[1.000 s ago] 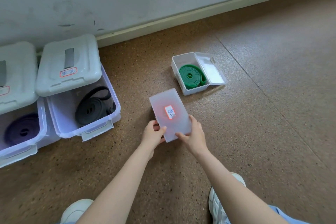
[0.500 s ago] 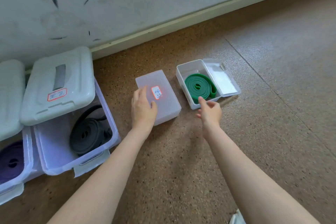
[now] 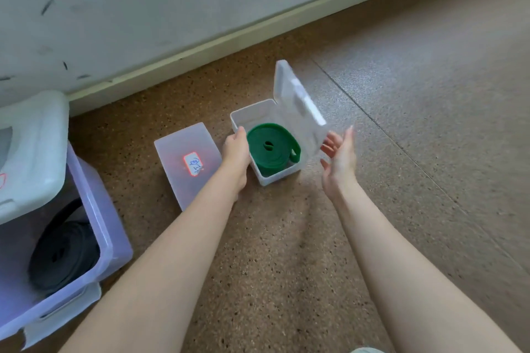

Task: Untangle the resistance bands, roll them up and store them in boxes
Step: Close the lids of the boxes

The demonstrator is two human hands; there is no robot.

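With the left hand (image 3: 236,149) steadying the small box (image 3: 276,175) and the right hand (image 3: 338,152) spread behind the lid (image 3: 298,106), the green band (image 3: 271,149) could uncoil and jam the closing.

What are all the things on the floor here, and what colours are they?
green band: 1, green, rolled up inside the small open box
small open box: 1, clear white, middle of the floor, hinged lid raised
closed box: 1, frosted white with a red-edged label, just left of the open box
big tub: 1, pale purple, far left, white cover on top
black band: 1, black, coiled in the tub
left hand: 1, holds the open box's left wall
right hand: 1, fingers straight, beside the raised lid
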